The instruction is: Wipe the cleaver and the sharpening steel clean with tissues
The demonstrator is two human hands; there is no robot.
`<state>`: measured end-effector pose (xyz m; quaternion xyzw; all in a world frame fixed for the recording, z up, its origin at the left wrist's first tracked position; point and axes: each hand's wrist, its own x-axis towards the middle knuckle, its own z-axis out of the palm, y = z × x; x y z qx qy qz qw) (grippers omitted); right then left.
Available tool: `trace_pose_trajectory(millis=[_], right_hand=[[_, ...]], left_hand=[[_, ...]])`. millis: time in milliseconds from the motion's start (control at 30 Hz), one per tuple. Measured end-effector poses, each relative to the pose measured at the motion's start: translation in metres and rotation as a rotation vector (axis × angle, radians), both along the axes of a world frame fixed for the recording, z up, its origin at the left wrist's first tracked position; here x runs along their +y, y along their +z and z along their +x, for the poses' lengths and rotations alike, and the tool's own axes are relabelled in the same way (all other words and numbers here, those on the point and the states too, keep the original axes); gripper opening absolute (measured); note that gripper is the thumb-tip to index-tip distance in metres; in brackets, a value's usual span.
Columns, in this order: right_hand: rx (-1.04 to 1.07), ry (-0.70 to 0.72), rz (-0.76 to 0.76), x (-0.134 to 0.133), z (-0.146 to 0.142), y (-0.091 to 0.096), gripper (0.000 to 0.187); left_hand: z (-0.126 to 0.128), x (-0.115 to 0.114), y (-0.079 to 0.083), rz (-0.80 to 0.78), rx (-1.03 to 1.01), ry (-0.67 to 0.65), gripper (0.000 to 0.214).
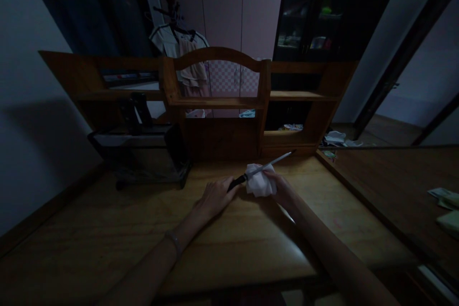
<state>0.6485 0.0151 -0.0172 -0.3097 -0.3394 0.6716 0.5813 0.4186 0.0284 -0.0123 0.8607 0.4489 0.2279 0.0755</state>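
Observation:
My left hand (217,197) is wrapped round the black handle of a knife (278,158). Its narrow grey blade slants up and to the right, above the wooden desk (201,248). My right hand (280,187) is closed on a crumpled white tissue (258,185), which lies against the blade just past the handle. The tissue hides part of the right fingers. To the left on the desk stands a dark knife holder (150,158) with black handles (141,110) sticking up from it.
A wooden shelf unit (222,102) runs along the back of the desk. A white wall (43,124) borders the left side. Beyond the desk's right edge is a lower brown surface (394,177) with light green pieces (450,220). The room is dim.

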Motion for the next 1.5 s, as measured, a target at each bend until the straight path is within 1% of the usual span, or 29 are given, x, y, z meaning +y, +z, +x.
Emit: trace_pose_trajectory(millis=[200, 300, 433, 633, 767, 900, 1000, 1100, 1200, 1333, 1433, 1500], right_hand=[[0.037, -0.013, 0.032, 0.006, 0.000, -0.008, 0.033], [0.053, -0.053, 0.028, 0.007, 0.003, -0.011, 0.027], [0.051, -0.126, 0.032, 0.007, 0.008, -0.009, 0.022], [0.168, -0.270, 0.038, 0.014, 0.023, -0.006, 0.015], [0.230, -0.378, 0.027, 0.017, 0.031, -0.004, 0.013], [0.281, -0.415, 0.012, 0.017, 0.033, -0.001, 0.013], [0.291, -0.445, -0.012, 0.017, 0.035, -0.002, 0.014], [0.279, -0.425, -0.019, 0.019, 0.038, -0.007, 0.014], [0.212, -0.347, -0.039, 0.020, 0.037, -0.015, 0.018], [0.167, -0.292, -0.076, 0.021, 0.024, -0.024, 0.016], [0.180, -0.226, -0.092, 0.022, 0.014, -0.024, 0.015], [0.182, -0.197, -0.101, 0.021, 0.013, -0.021, 0.017]], left_hand=[[0.002, 0.005, -0.007, 0.015, -0.096, -0.006, 0.032], [0.002, 0.006, -0.006, 0.022, -0.099, 0.009, 0.029], [0.001, 0.005, -0.002, 0.015, -0.100, 0.040, 0.028], [0.003, 0.000, -0.004, -0.021, -0.075, 0.020, 0.036], [0.005, -0.003, -0.003, -0.041, -0.057, 0.040, 0.043], [0.004, -0.002, 0.001, -0.095, -0.049, 0.056, 0.054], [0.003, -0.001, 0.000, -0.108, -0.025, 0.099, 0.059], [0.005, -0.001, -0.004, -0.071, -0.024, 0.133, 0.060], [0.008, -0.003, -0.008, -0.043, -0.004, 0.144, 0.059], [0.008, -0.006, -0.008, -0.005, 0.069, 0.135, 0.058], [0.007, -0.007, -0.005, 0.026, 0.119, 0.115, 0.056], [0.007, -0.007, -0.003, 0.032, 0.143, 0.120, 0.057]])
